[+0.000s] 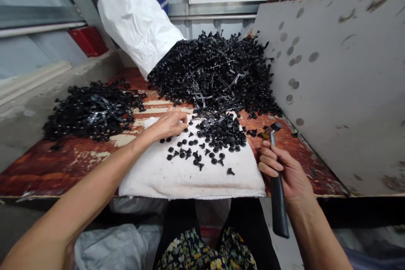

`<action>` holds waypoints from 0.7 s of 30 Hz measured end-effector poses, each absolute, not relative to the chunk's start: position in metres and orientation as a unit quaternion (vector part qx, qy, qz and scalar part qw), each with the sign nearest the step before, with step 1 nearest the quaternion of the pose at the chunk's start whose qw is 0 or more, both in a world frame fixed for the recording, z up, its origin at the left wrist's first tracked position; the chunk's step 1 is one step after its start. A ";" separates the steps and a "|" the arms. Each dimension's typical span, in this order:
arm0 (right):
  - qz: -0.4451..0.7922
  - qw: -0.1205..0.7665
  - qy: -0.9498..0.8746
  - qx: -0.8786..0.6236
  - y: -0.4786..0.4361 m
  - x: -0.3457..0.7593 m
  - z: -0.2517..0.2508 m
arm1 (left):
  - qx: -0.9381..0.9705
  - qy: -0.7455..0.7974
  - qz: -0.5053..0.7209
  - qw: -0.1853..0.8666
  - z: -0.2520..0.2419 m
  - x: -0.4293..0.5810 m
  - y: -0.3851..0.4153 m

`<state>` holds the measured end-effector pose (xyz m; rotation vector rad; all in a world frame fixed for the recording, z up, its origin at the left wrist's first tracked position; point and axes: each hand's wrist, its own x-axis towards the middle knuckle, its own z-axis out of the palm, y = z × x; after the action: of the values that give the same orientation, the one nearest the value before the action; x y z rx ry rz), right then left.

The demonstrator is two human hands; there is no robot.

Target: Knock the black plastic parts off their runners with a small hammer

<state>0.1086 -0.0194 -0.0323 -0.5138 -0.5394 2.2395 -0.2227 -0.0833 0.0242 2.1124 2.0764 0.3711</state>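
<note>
From my remote seat I look down on two bare hands. The left hand (pixel 169 124) rests on a folded white cloth pad (pixel 190 177), fingers loosely curled and holding nothing I can see, just beside a scatter of loose black plastic rivets (pixel 196 154). The right hand (pixel 284 168) is closed firmly around the black grip of a hammer (pixel 277 190), which stands head-up off the pad's right edge.

A denser cluster of rivets (pixel 221 135) sits at the pad's far end. Beyond it, a large heap of black rivets on plastic strips (pixel 209 71) piles against the mouth of a white woven sack (pixel 133 12). A smaller heap (pixel 93 112) lies to the left. Both heaps sit on a wooden tabletop with flaking red varnish (pixel 63 168), and a dented grey board (pixel 329 84) leans along its right side. The sack's blue stripe runs out of frame, and I can read no writing on it.
</note>
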 end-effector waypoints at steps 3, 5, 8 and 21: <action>0.877 0.381 -0.215 -0.199 -0.019 0.108 -0.033 | 0.718 0.678 0.143 0.056 0.028 -0.220 -0.088; 0.877 0.381 -0.215 -0.200 -0.019 0.109 -0.033 | 0.740 0.655 0.143 0.058 0.029 -0.217 -0.092; 0.877 0.381 -0.213 -0.202 -0.019 0.108 -0.033 | 0.768 0.624 0.128 0.065 0.027 -0.211 -0.094; 0.877 0.385 -0.206 -0.200 -0.019 0.108 -0.031 | 0.722 0.675 0.153 0.002 0.031 -0.198 -0.123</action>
<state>0.1079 -0.0191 -0.0310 -0.5097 -0.5236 2.2348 -0.1976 -0.1231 0.0313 2.2642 2.1168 0.4812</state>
